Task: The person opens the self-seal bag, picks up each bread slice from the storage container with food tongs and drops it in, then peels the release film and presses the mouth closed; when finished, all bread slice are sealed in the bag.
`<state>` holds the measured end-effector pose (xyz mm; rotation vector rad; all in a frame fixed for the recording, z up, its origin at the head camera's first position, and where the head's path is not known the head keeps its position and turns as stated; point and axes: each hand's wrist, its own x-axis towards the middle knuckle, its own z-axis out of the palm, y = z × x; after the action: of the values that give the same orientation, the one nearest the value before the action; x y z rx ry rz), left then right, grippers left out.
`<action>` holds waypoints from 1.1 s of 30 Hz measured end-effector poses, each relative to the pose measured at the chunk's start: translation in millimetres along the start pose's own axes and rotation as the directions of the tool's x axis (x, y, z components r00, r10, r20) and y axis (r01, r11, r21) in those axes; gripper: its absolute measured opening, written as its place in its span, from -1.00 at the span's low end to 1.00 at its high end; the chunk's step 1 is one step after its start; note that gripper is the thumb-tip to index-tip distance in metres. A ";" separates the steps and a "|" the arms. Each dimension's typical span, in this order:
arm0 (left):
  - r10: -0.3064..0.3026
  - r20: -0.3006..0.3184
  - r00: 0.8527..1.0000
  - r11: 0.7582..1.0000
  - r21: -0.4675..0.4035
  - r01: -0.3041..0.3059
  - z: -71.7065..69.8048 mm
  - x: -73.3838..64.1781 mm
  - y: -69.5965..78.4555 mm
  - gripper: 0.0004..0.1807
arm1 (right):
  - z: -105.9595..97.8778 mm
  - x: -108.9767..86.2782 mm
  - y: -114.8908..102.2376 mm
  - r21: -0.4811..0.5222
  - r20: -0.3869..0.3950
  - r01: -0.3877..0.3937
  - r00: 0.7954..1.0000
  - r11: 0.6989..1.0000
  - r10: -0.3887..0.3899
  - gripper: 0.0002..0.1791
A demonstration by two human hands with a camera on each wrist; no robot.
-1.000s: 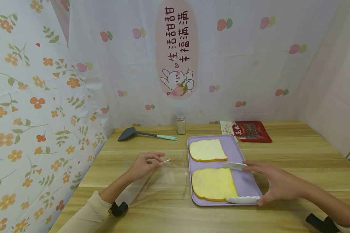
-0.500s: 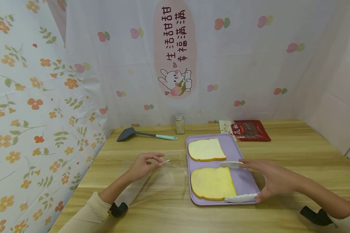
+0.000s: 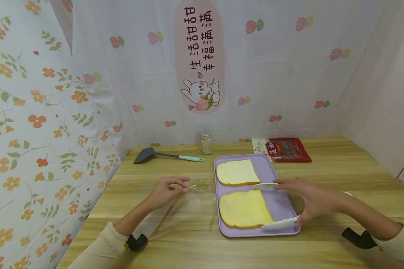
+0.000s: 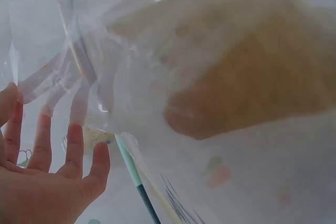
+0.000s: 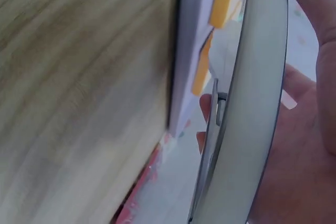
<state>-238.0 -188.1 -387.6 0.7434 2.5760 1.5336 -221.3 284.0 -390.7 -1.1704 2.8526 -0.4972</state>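
My right hand (image 3: 314, 201) holds white tongs (image 5: 252, 103), thumb on one arm and fingers on the other. The tongs' two scalloped ends are spread apart over the purple tray (image 3: 267, 168). One end lies at the far right corner of the near bread slice (image 3: 244, 209), the other at its near right corner. A second, paler bread slice (image 3: 237, 172) lies farther back on the tray. To the tray's left, my left hand (image 3: 165, 192) pinches the edge of a clear plastic bag (image 3: 192, 209) between thumb and forefinger. Its other fingers show spread against the film in the left wrist view.
Behind the bag lies a spatula (image 3: 166, 154) with a mint handle. A small glass jar (image 3: 206, 145) stands at the back of the wooden table (image 3: 175, 246). A red spice packet (image 3: 287, 150) lies behind the tray. Printed cloths (image 3: 272, 74) hang around the table.
My right hand has moved slightly away from me, bringing the tongs' ends closer to the near slice's right corners. The left hand stays put on the bag, and the head view has shifted slightly.
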 end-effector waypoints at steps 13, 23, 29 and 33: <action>0.008 -0.001 1.000 1.000 -0.023 -0.008 -0.5 3.2 -29.0 -0.86 | 8.4 13.3 3.3 0.008 -0.002 0.067 0.998 0.998 -0.067 0.00; 0.019 0.003 1.000 1.000 -0.014 -0.019 -0.6 5.0 -28.1 -0.86 | 7.8 15.0 7.0 0.070 0.021 0.033 0.999 0.997 -0.035 -0.08; 0.018 0.015 1.000 1.000 -0.007 -0.018 -1.7 5.5 -28.9 -0.83 | 3.1 12.7 5.4 0.062 -0.002 0.027 1.000 0.998 -0.027 -0.14; 0.015 0.013 1.000 1.000 -0.006 -0.015 -1.9 6.1 -29.6 -0.83 | -3.0 12.0 4.5 0.052 -0.039 0.038 0.999 0.998 -0.036 -0.14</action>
<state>-255.0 -198.7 -410.4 0.7720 2.5616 1.5341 -233.4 279.6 -388.0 -1.2206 2.8345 -0.5989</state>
